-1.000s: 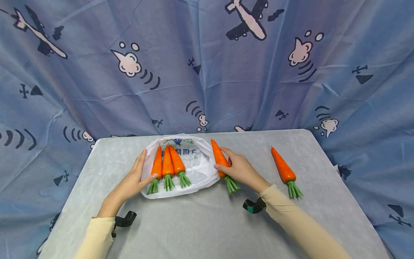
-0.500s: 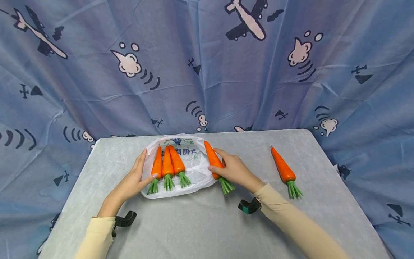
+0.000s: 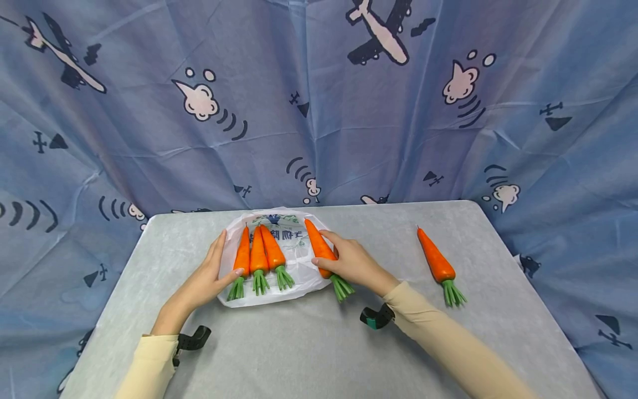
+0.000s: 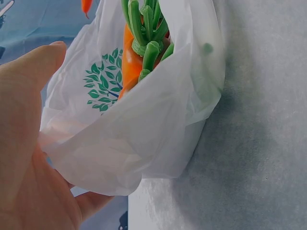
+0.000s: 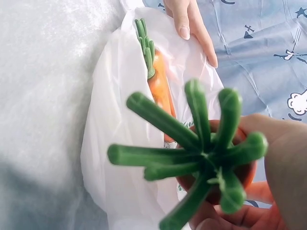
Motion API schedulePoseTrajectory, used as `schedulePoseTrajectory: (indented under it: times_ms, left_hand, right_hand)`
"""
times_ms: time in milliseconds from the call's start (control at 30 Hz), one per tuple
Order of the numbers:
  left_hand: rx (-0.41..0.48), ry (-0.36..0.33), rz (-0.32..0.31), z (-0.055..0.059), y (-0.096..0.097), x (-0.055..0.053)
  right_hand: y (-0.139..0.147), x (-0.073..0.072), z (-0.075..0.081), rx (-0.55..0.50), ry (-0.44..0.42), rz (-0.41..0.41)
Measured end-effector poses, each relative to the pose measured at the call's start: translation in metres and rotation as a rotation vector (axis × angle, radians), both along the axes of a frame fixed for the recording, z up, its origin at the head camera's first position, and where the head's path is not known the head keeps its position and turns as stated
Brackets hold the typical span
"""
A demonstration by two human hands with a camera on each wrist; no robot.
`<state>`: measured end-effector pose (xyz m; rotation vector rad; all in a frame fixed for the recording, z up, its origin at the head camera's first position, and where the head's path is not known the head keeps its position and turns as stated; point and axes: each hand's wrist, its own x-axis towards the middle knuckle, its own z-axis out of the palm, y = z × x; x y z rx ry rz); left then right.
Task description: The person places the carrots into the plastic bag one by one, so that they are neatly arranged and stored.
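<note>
Between the hands lies a white plastic bag (image 3: 301, 277), its mouth spread towards the person. Several orange carrots with green stems are in it; the leftmost carrot (image 3: 242, 252) lies beside the thumb of my left hand (image 3: 201, 282). That hand rests against the bag's left side, its fingers fairly straight along the outside and the thumb over the rim, as the left wrist view shows. My right hand (image 3: 356, 263) grips another carrot (image 3: 317, 244) at the bag's right side, tip pointing away. In the right wrist view its stems (image 5: 201, 153) cover much of the bag.
One more carrot (image 3: 437, 257) lies on the grey table (image 3: 299, 354), to the right of the right hand. A blue patterned curtain (image 3: 319, 138) hangs behind the table's far edge. Black wrist cameras sit on both forearms.
My right hand has moved left with its carrot, from the bag's right edge to over the opening. The left hand, the bag and the other carrots stay nearly still.
</note>
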<state>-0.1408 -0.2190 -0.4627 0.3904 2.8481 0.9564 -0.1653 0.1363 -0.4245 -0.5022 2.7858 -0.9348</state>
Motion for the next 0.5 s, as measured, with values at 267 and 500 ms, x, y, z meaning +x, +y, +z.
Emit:
schedulePoseTrajectory:
  times_ms: [267, 500]
  left_hand:
    - [-0.008, 0.002, -0.001, -0.002, 0.0, 0.001]
    - [-0.004, -0.002, -0.003, -0.001, 0.001, 0.0]
  right_hand:
    - [-0.009, -0.004, 0.0, -0.01, -0.036, 0.023]
    - [-0.017, -0.008, 0.001, -0.021, -0.049, 0.043]
